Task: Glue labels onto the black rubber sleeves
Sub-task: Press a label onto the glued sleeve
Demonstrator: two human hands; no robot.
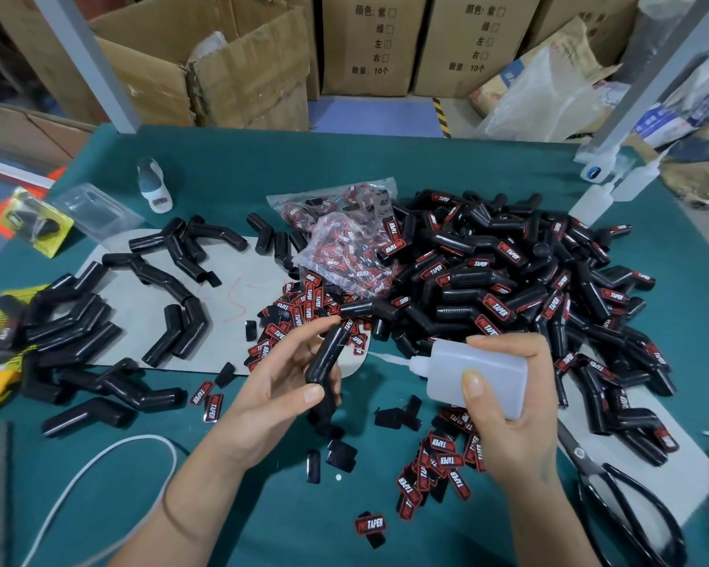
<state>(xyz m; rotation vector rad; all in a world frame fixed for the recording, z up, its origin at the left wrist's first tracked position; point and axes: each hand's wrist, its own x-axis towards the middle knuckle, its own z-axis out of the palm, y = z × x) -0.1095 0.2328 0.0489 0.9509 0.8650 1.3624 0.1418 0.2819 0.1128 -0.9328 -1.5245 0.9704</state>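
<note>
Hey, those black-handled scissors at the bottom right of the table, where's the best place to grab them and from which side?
Probably by the black handle loops, coming from the near edge with the right hand. The scissors lie flat on the table, loops toward the person and blades pointing away toward the sleeve pile. That hand now holds the glue bottle, so set it down first.

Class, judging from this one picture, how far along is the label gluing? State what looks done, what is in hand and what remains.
Done: the large pile of labelled sleeves on the right. In hand: the left hand grips a bare sleeve, while the right hand aims the glue bottle at it. Left: the unlabelled sleeves on the left and loose labels on the cloth.
</note>
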